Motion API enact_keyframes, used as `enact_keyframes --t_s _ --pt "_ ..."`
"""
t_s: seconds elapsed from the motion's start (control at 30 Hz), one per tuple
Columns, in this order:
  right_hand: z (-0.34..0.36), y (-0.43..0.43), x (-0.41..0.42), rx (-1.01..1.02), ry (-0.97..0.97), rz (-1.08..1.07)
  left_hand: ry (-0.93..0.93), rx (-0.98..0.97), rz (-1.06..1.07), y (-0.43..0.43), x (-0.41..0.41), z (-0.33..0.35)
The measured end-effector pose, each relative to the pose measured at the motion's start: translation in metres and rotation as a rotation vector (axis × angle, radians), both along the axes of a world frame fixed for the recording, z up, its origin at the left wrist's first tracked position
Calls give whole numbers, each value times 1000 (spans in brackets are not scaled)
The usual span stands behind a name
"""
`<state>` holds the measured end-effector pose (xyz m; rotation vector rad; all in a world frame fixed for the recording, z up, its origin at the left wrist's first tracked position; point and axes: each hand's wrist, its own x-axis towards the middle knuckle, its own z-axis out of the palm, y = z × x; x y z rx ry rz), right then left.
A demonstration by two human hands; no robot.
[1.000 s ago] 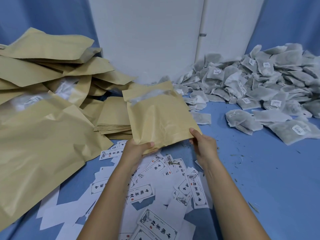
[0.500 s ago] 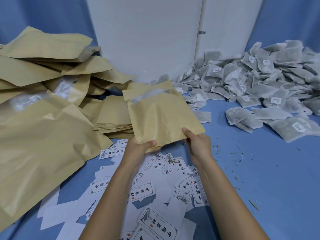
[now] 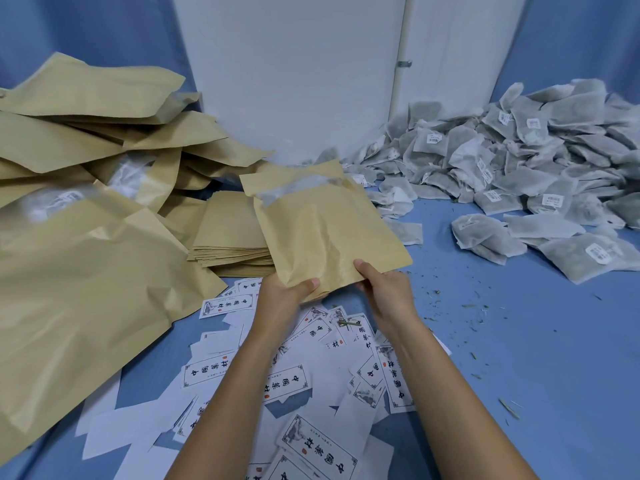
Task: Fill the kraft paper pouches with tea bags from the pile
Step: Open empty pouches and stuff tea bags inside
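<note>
The left grip (image 3: 284, 299) and right grip (image 3: 388, 298) each pinch the bottom edge of a creased, flat kraft pouch (image 3: 322, 226) at centre. Soft grey mesh tea bags (image 3: 519, 168) heap at two o'clock.

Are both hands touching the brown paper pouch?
Touching. The head view shows the left hand and right hand each pinching the kraft paper pouch at its bottom edge.

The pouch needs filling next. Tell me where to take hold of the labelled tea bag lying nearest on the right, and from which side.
Pinch the tea bag at its near corner, coming from the front. It lies flat on the blue cloth at the pile's edge; that corner points this way with nothing lying over it.
</note>
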<state>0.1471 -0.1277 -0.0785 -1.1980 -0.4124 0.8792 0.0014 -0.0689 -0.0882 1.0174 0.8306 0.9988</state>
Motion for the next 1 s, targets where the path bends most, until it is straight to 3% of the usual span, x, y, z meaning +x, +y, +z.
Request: enact_keyframes --t_s 0.23,0.5,0.77,0.87,1.0 --pt "-2 2 2 -39 -31 -27 128 15 141 -4 3 -3" --pt "-1 1 -3 -30 -15 21 -95 -139 123 -10 7 6" --pt "-3 1 -8 -56 -27 26 -95 -120 105 -16 9 8" --pt "-2 1 -12 -25 55 49 -33 -105 96 -15 10 5" --pt "2 1 0 27 63 -92 -2 -82 90 -14 11 2"
